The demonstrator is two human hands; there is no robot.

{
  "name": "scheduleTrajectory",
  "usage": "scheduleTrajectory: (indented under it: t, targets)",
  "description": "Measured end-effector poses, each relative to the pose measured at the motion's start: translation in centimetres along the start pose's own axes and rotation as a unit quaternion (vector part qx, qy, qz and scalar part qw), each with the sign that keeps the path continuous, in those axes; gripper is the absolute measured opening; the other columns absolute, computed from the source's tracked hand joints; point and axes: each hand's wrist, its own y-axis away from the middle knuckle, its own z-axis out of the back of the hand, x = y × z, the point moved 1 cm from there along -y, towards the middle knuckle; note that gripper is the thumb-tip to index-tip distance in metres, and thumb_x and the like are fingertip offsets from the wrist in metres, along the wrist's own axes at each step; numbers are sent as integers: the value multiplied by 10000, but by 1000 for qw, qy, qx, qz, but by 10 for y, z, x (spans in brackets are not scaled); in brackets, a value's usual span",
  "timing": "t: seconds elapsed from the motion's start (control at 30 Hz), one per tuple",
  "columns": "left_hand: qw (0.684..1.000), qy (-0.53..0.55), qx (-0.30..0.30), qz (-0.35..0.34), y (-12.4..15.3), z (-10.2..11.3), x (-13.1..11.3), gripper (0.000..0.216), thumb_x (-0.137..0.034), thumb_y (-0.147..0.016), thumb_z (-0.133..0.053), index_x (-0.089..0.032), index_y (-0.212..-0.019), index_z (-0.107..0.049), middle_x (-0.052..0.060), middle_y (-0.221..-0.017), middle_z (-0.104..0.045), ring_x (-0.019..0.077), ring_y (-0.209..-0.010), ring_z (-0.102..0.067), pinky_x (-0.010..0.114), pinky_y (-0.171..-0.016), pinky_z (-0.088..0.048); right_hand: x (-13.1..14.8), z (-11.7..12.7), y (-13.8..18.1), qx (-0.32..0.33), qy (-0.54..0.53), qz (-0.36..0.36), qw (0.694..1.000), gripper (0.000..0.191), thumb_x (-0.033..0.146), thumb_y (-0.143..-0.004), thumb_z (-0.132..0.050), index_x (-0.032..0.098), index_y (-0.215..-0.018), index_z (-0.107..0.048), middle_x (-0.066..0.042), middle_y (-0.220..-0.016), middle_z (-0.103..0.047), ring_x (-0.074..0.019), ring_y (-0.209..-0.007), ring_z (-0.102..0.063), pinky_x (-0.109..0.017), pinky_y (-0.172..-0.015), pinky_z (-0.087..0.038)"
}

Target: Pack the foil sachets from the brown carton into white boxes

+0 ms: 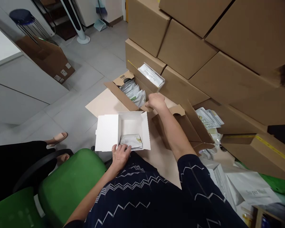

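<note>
An open white box (108, 134) lies before me with its lid folded out to the left. Inside, at the near end, is a white pouch (131, 141). My left hand (120, 155) grips the box's near wall, fingertips curled over the rim beside the pouch. Behind it stands an open brown carton (120, 95) with a row of white pouches (134, 91). My right hand (156, 102) is at this carton's near right corner, fingers closed at the cardboard flap; its fingertips are partly hidden. Under my right forearm sits another open brown carton (190, 126).
Large brown cartons (185, 47) are stacked behind the table (101, 103). A white "Super Meal" box (152, 75) leans there. Loose pouches (207, 117) and white bags (251, 186) lie right. A green chair (73, 177) and a person's foot (60, 137) are left.
</note>
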Motion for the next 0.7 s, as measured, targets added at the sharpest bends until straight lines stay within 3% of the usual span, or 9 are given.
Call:
scheduleTrajectory:
  t: [0.1, 0.27, 0.43, 0.57, 0.7]
  targets:
    - [1000, -1, 5, 0, -2, -1, -1, 179, -298, -970, -582, -287, -1103, -702, 50, -996, -728, 217, -883, -626, 471, -999, -315, 2, -6, -8, 54, 40, 55, 996, 375, 240, -760, -743, 143, -1122, -729, -172, -1182, -698, -286, -1075, -658, -326, -850, -503]
    - [1000, -4, 3, -9, -4, -2, -4, 210, -337, -975, -582, -271, -1147, -683, 66, -1062, -728, 228, -916, -629, 483, -1010, -325, 17, -9, -36, -9, 22, 154, 988, 438, 106, -820, -583, 179, -1237, -698, -156, -1300, -635, -269, -1143, -626, -304, -918, -475]
    - [1000, 4, 4, -8, -1, -1, -4, 259, -335, -953, -618, -256, -1195, -660, 81, -1126, -716, 238, -956, -633, 493, -1034, -335, 36, -15, -62, 26, 125, 138, 982, 560, 124, -850, -557, 194, -1405, -593, -189, -1428, -533, -352, -1302, -472, -443, -1000, -428]
    - [1000, 1, 13, -18, 1, 1, -3, 311, -368, -949, -623, -233, -1228, -648, 96, -1157, -703, 245, -989, -635, 500, -1059, -339, 37, -22, -67, 31, 185, 124, 974, 454, 165, -902, -510, 106, -1331, -645, -229, -1337, -601, -376, -1314, -414, -480, -996, -391]
    - [1000, 11, 17, -21, 0, 3, -1, 347, -378, -933, -642, -227, -1245, -649, 115, -1172, -690, 261, -1000, -640, 515, -1059, -350, 22, -9, -46, -41, 171, 158, 972, 400, 129, -914, -442, 80, -1220, -695, -230, -1292, -625, -364, -1266, -459, -468, -982, -390]
